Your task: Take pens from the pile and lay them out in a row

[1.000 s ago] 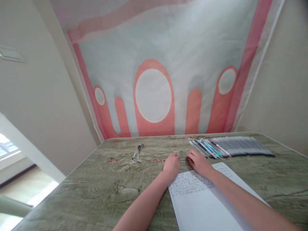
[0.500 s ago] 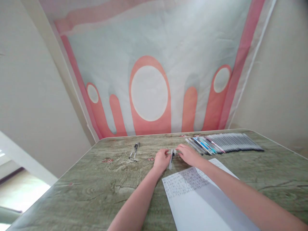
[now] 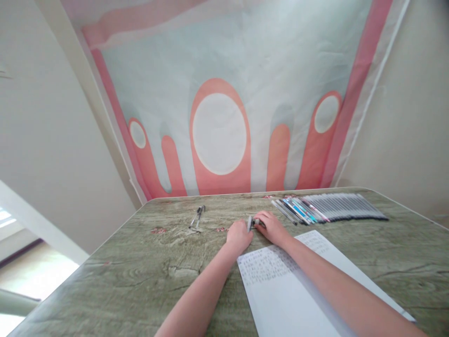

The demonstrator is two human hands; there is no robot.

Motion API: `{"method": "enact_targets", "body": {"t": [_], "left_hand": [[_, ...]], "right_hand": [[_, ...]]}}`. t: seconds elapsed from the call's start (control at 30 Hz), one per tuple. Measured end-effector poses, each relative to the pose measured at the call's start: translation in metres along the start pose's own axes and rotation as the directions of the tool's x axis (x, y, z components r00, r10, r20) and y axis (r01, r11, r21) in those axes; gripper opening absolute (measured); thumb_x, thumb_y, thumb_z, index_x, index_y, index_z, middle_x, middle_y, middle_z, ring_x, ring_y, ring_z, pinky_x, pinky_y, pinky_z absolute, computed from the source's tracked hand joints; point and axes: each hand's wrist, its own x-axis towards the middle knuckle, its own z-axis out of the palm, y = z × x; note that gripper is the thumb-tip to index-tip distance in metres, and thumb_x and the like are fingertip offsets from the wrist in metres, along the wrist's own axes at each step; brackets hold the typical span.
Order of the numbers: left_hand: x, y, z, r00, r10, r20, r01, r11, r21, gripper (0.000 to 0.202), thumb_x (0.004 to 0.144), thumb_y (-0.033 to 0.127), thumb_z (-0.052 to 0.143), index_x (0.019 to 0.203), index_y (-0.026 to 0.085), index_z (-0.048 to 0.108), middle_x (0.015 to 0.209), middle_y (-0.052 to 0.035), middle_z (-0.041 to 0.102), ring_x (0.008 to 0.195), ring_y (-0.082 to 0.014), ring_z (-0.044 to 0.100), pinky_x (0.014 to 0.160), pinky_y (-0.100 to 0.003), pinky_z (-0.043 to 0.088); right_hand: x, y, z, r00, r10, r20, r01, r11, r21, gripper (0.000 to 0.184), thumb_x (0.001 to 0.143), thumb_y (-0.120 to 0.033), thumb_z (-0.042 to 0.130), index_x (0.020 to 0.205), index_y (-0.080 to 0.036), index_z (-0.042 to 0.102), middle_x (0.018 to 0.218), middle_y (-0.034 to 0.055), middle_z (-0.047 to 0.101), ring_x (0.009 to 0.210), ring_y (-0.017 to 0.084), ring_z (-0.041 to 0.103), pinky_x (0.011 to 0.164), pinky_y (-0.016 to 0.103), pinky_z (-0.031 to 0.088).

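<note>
Left hand (image 3: pixel 239 235) and right hand (image 3: pixel 272 228) pinch a grey pen (image 3: pixel 249 223) between them, just over the table (image 3: pixel 140 271), at the top of a written sheet (image 3: pixel 280 290); a row of pens (image 3: pixel 336 208) lies nearby.

You sit at a table (image 3: pixel 140 281) whose top has a grey-green wood-grain pattern, with a few small red marks near its far edge. Straight ahead of you a big fabric banner (image 3: pixel 245 51) hangs right behind the table: pale blue-grey, with salmon-pink arches, white ovals and a pink border. Plain cream walls flank it, the left wall (image 3: pixel 45 140) and the right wall (image 3: pixel 414 117). Low on your left a white sill (image 3: pixel 42 224) runs below a bright window (image 3: pixel 4 216), and daylight falls across the pale floor (image 3: pixel 38 276).
</note>
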Motion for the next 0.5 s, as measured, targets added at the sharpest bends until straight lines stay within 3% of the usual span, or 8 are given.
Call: {"method": "enact_targets", "body": {"t": [0.17,0.5], "left_hand": [[-0.001,0.002,-0.006,0.999,-0.034,0.014,0.033,0.999,0.040,0.027,0.066,0.026,0.048,0.086,0.013,0.060,0.085,-0.0134,0.063,0.081,-0.0230,0.059,0.070,-0.029,0.044],[0.000,0.004,-0.015,0.988,-0.120,0.096,0.113,0.991,0.076,0.028,0.057,0.024,0.056,0.081,0.013,0.065,0.081,-0.0142,0.065,0.079,-0.0229,0.060,0.066,-0.027,0.045]], "right_hand": [[0.004,-0.008,0.001,0.998,-0.052,0.044,0.052,0.999,-0.015,0.016,0.077,-0.019,0.051,0.091,-0.021,0.059,0.094,0.0049,0.056,0.093,0.018,0.046,0.079,0.034,0.037],[-0.003,-0.010,-0.006,1.000,-0.017,0.016,0.018,0.999,-0.036,0.009,0.077,-0.017,0.048,0.078,-0.018,0.057,0.082,0.0048,0.055,0.084,0.018,0.046,0.075,0.033,0.036]]}}
